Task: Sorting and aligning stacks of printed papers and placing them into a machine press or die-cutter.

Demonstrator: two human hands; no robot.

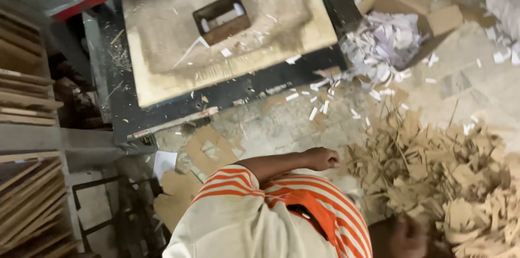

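I look down over my orange-and-white striped shirt (238, 209). My left hand (322, 158) reaches out to the right, curled into a fist above the floor, with nothing visible in it. It hovers at the left edge of a big heap of brown cardboard offcuts (433, 171). My right hand (405, 236) is a dark blur at the bottom, low against the same heap; its fingers cannot be made out.
A dark metal machine bed (116, 95) carries a worn pale board (179, 47) with a rectangular metal die frame (222, 17). A cardboard box (433, 17) spills white paper scraps (387, 41). Stacked boards (24, 101) stand at left. Flat cardboard pieces (208, 147) lie on the floor.
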